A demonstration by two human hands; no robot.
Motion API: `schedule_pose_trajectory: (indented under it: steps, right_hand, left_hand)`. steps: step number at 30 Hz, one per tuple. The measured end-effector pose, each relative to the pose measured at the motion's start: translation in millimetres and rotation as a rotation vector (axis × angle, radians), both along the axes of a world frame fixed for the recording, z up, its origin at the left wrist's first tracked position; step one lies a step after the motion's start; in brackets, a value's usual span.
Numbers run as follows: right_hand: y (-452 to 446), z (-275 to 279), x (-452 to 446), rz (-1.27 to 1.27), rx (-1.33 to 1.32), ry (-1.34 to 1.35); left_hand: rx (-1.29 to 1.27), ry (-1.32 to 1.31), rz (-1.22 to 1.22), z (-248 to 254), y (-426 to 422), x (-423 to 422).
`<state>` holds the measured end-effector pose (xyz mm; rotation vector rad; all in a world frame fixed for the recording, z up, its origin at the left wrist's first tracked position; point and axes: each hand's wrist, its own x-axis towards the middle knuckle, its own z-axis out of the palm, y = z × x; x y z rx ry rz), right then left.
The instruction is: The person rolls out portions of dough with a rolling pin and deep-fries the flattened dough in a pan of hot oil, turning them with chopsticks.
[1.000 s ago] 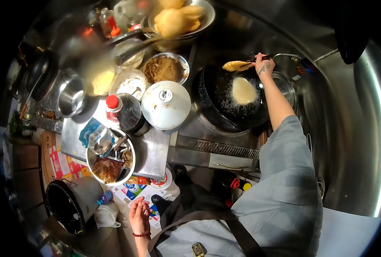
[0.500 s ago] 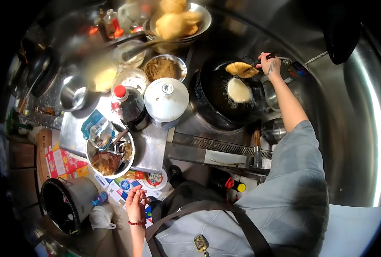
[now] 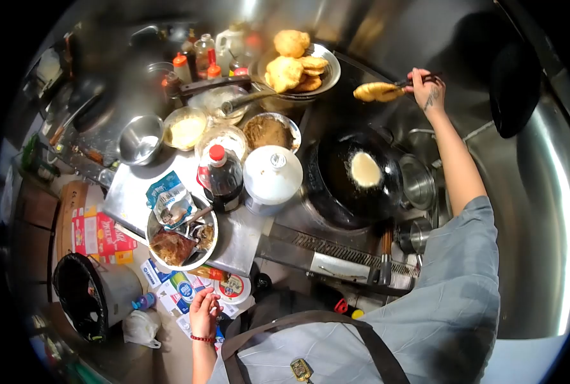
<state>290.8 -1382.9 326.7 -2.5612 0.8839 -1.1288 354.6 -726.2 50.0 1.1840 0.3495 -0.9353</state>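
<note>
My right hand (image 3: pixel 427 89) is closed around dark tongs (image 3: pixel 408 82), which grip a golden fried dough piece (image 3: pixel 377 91) in the air beyond the wok. Below it, a pale round of dough (image 3: pixel 365 169) floats in the oil of the black wok (image 3: pixel 326 185), with small bubbles at its edge. Past the wok on the left, several puffed fried pieces (image 3: pixel 285 72) are piled in a metal strainer (image 3: pixel 331 66). My left hand (image 3: pixel 205 311) hangs low by my body, its fingers loosely bent and holding nothing; a red bead bracelet circles the wrist.
Left of the wok stand a white tub (image 3: pixel 272 176), a dark sauce bottle (image 3: pixel 223 182) with a red cap, and a bowl of brown paste (image 3: pixel 269 132). A white bowl (image 3: pixel 213 246) holds packets. A lined bin (image 3: pixel 115 291) is on the floor. Metal pots (image 3: pixel 419 182) sit right of the wok.
My right hand has lifted the fried dough piece from over the wok up and away, beyond its far rim. The pale dough stays in the oil. The camera view has shifted; my left hand has hardly moved.
</note>
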Motion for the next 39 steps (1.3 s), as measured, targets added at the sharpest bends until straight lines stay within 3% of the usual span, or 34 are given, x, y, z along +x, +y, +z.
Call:
schedule_pose_trajectory:
  steps: [5,9,10,11,14,15,16,17,18,22,23,24,25,26,27,30,33,36,39]
  right_hand:
    - [-26,-14,130,0.112,-0.199,-0.244]
    - [-54,-104,210,0.212,-0.143,-0.341]
    - [-38,-121,216,0.123,-0.187,-0.288]
    - [-25,-133,210,0.019,-0.421,-0.166]
    - [-32,-163,190,0.250,-0.031,-0.449]
    - [-8,-149,169,0.315,0.183,-0.484]
    - [39,-112,139,0.224,0.053,-0.274]
    - [23,-119,123,0.265,0.017,-0.269]
    - [70,-92,104,0.258,0.136,-0.269]
    - [243,-50,34,0.630,-0.069,-0.317]
    - [277,-56,26,0.927,-0.162,-0.292]
    - [327,-56,14,0.847,-0.394,-0.068]
    - [363,-81,5,0.879,-0.410,0.019]
    - [391,-118,-5,0.953,0.026,0.205]
    - [419,-148,13,1.080,-0.288,0.113]
    - [473,-218,41,0.949,-0.338,0.300]
    - [495,-260,91,0.637,-0.308,0.450]
    - [468,-314,140,0.534,-0.270,0.694]
    - [485,-302,149,0.488,-0.085,0.698]
  left_hand:
    - [0.133,-0.017,0.134,0,11,-17]
    - [0.212,0.015,0.181,2,24,-47]
    - [0.184,0.042,0.189,-1,31,-56]
    - [0.161,0.070,0.190,-3,40,-64]
    - [0.208,0.087,0.164,-7,62,-73]
    - [0.216,0.100,0.157,-13,70,-77]
    - [0.225,0.088,0.177,-13,73,-81]
    - [0.247,0.073,0.206,-9,78,-79]
    - [0.243,0.075,0.195,-4,81,-75]
    - [0.175,0.022,0.140,-15,107,-57]
    - [0.167,0.018,0.101,-18,118,-52]
    - [0.150,-0.014,0.075,-22,128,-50]
    - [0.130,-0.033,0.052,-25,141,-49]
    - [0.121,-0.036,0.049,-22,152,-48]
    - [0.110,-0.039,0.044,-17,164,-49]
    - [0.102,-0.099,0.060,5,222,-61]
    - [0.225,-0.111,0.192,1,305,-92]
    - [0.346,-0.065,0.362,-10,397,-137]
    - [0.398,-0.062,0.607,-9,464,-185]
